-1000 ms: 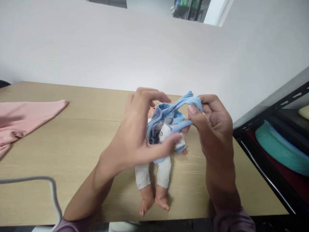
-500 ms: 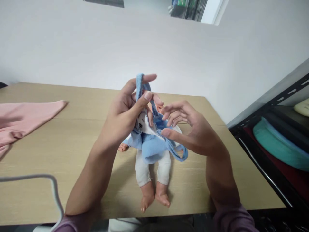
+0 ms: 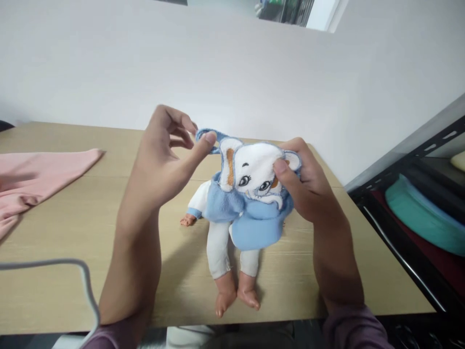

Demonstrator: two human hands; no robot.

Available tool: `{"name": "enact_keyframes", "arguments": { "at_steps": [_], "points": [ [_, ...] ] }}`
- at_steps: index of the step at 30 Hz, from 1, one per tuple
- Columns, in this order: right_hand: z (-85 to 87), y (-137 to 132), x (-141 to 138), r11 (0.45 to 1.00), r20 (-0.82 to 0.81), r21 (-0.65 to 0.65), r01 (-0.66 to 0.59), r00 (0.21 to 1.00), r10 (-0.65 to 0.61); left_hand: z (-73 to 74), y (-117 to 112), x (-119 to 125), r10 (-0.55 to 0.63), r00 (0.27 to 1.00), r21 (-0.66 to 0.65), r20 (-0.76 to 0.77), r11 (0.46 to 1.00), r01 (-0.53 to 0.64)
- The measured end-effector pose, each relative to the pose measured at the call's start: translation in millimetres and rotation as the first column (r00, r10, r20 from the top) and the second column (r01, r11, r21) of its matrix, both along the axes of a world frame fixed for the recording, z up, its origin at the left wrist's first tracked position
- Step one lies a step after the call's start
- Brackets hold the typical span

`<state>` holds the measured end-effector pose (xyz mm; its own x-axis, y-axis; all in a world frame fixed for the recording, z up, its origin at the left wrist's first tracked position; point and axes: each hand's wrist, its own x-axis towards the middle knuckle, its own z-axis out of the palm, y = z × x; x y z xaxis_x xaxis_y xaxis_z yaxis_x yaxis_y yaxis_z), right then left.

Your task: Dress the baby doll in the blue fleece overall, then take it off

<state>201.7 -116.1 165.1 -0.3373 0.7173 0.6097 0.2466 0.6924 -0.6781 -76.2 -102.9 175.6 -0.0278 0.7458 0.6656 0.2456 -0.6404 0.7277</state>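
My left hand point(image 3: 156, 160) has its thumb and fingers on a blue strap loop point(image 3: 221, 134) at the upper left of a cloth piece. This blue-and-white elephant-face cloth point(image 3: 257, 167) has stitched eyes and orange patches, and its front is turned toward me. My right hand point(image 3: 301, 179) grips its right side, thumb in front on the ear and fingers behind. Beneath the cloth a doll point(image 3: 218, 247) lies on its back, feet toward me, in white leggings and a white sleeve with a blue cuff. Its head and upper body are hidden by the cloth.
Pink fabric point(image 3: 43, 179) lies on the wooden table point(image 3: 174, 300) at the left. A white cable or bar point(image 3: 43, 264) curves in at the lower left. Beside the table's right edge stands a black rack point(image 3: 410, 271) holding a teal item point(image 3: 421, 213). A wall is behind.
The cloth has been turned and spread so its elephant face shows. My left hand has moved left with the strap, and my right hand has closed on the cloth's right side.
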Motion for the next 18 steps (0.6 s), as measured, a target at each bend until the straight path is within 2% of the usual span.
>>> {"name": "enact_keyframes", "arguments": {
  "at_steps": [2, 3, 5, 6, 7, 8, 10, 14, 16, 18],
  "points": [
    [-2.0, 2, -2, 0.999, -0.007, -0.033, -0.014, 1.000, 0.013, -0.3, 3, 0, -0.137, 0.990, 0.017, -0.011, 0.990, 0.137],
    [-2.9, 3, -3, 0.999, -0.014, -0.043, -0.014, 1.000, 0.013, 0.3, 4, 1, -0.269, 0.961, -0.021, -0.057, 0.963, 0.268],
    [-3.9, 5, -5, 0.999, -0.039, -0.043, 0.001, 0.999, -0.003, 2.4, 7, 2, -0.555, 0.812, -0.177, -0.181, 0.831, 0.528],
    [-4.2, 7, -6, 0.999, -0.053, -0.039, 0.012, 0.998, -0.014, 3.5, 7, 2, -0.637, 0.734, -0.251, -0.237, 0.770, 0.587],
    [-4.2, 8, -7, 0.999, -0.062, -0.038, 0.019, 0.998, -0.021, 4.5, 8, 2, -0.675, 0.682, -0.311, -0.280, 0.736, 0.601],
    [-4.1, 9, -7, 0.999, -0.067, -0.039, 0.018, 0.998, -0.021, 5.1, 7, 1, -0.678, 0.668, -0.350, -0.306, 0.733, 0.584],
    [-3.5, 10, -6, 0.998, -0.066, -0.060, -0.001, 0.998, -0.003, 4.9, 7, -2, -0.625, 0.717, -0.368, -0.309, 0.774, 0.516],
    [-2.2, 15, 1, 0.986, -0.056, -0.151, -0.076, 0.996, 0.068, 0.1, 8, -4, -0.485, 0.850, -0.241, -0.204, 0.867, 0.436],
    [-2.8, 21, 8, 0.964, -0.015, -0.214, -0.157, 0.987, 0.157, -3.2, 11, -2, -0.447, 0.884, -0.174, -0.137, 0.889, 0.423],
    [-5.3, 28, 14, 0.919, 0.093, -0.251, -0.303, 0.938, 0.335, -6.2, 12, 3, -0.440, 0.892, -0.137, -0.104, 0.895, 0.425]
  ]
}}
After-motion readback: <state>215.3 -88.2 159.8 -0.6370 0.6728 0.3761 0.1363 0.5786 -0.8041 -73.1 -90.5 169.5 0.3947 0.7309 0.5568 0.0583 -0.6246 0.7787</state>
